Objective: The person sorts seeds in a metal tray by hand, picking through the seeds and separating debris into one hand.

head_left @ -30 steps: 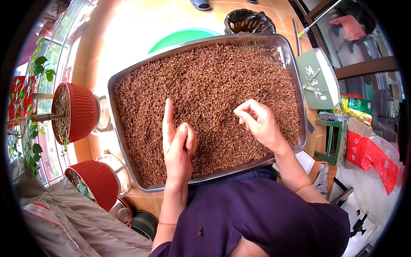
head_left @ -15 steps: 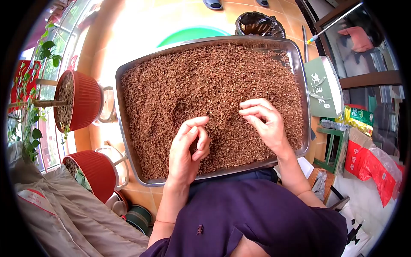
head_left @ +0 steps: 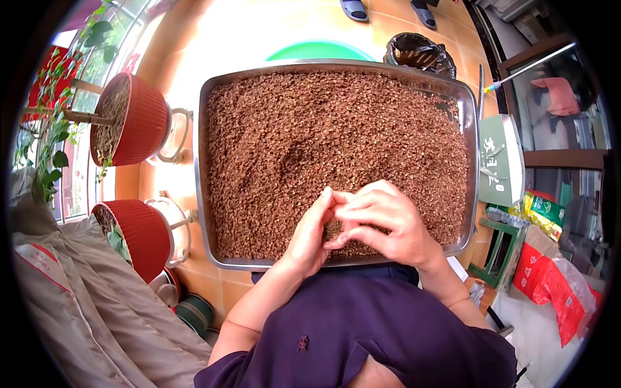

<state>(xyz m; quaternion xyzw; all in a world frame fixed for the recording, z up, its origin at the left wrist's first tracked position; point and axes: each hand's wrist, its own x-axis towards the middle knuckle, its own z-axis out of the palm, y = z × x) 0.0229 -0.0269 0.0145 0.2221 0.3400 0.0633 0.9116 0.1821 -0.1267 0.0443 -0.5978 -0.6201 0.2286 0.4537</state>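
A large metal tray (head_left: 202,161) lies before me, filled with small reddish-brown dried pieces (head_left: 375,129). Over its near edge, my left hand (head_left: 312,236) and my right hand (head_left: 394,226) meet, with their fingertips touching or nearly so. The fingers of my left hand are curved, its palm turned inward. My right hand is bent over towards it, thumb below the other fingers. A few brown bits seem to show between the hands, but whether either hand grips them I cannot tell. A shallow hollow shows in the pieces near the tray's middle.
Two red plant pots (head_left: 145,119) stand at the left, beside grey-beige cloth (head_left: 84,304). Behind the tray are a green basin (head_left: 320,50), a black-lined bin (head_left: 420,55) and a person's slippered feet (head_left: 424,13). A green box (head_left: 501,158) and red packaging (head_left: 550,278) are at the right.
My left index finger, first stretched out, has bent, and both hands have come together near the tray's front edge. The view has shifted, so the tray appears farther right.
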